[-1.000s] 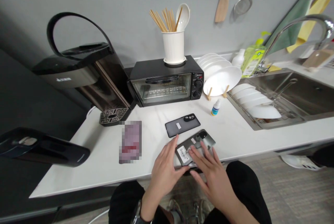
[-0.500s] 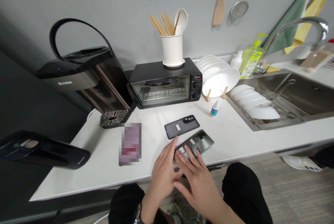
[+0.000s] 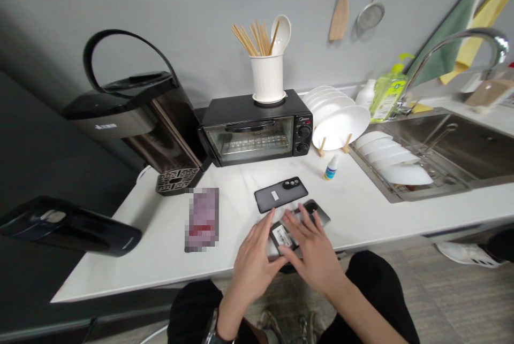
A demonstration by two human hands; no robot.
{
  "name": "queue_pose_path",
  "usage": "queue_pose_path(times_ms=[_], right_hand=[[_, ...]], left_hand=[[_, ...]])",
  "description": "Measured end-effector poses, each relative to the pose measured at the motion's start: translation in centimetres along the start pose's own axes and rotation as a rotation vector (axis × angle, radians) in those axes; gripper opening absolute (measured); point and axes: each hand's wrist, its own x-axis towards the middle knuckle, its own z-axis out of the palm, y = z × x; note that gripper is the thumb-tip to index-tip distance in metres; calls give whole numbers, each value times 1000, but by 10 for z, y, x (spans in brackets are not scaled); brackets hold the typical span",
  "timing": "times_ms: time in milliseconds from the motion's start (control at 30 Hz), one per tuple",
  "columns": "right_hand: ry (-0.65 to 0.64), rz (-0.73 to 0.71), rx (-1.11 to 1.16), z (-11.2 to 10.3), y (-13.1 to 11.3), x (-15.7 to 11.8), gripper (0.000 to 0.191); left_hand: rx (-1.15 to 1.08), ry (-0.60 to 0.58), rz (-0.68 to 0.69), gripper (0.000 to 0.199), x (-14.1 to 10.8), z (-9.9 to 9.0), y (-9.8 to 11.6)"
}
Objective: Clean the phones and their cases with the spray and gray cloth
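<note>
A dark grey smartphone (image 3: 322,216) lies back up near the counter's front edge, with a white printed label (image 3: 282,236) on it. My left hand (image 3: 252,261) is beside its left end, fingers stretched out and thumb pointing toward the right hand. Across the phone's back lies my right hand (image 3: 315,253), its fingers spread and covering part of the phone. Whether either hand presses on it, I cannot tell. Just behind is a black-rimmed phone case (image 3: 281,195) with camera cut-outs and a small white sticker. A small white-and-blue bottle (image 3: 331,168) stands upright farther back.
A toaster oven (image 3: 257,130) carries a white holder (image 3: 268,76) of chopsticks and a spoon. Left of it are a water dispenser (image 3: 176,130), a blurred purple item (image 3: 204,213) and a dark bottle-shaped object (image 3: 72,226). Plates (image 3: 341,124) stand beside the sink (image 3: 453,192).
My right hand has shifted up and right over the phone, its fingers now nearer the camera end. The white label between my hands shows more fully. My left hand has hardly moved.
</note>
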Motion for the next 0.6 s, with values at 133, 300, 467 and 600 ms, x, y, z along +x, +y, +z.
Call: queue_pose_path(times_ms=[133,300,467,600], right_hand=[[-127,-145,65,-5,-26,-21,69],[-31,15,-76,-8,19,-44,59],[98,171,-140,-4,48,-13,58],[-3,17,-21,2,6,7,59]], left_hand=[[5,-7,25,106,-1,2,-3],[10,-10,-28,109,1,0,2],[17,-26,-36,110,2,-4,5],[3,-10,4,102,1,-1,1]])
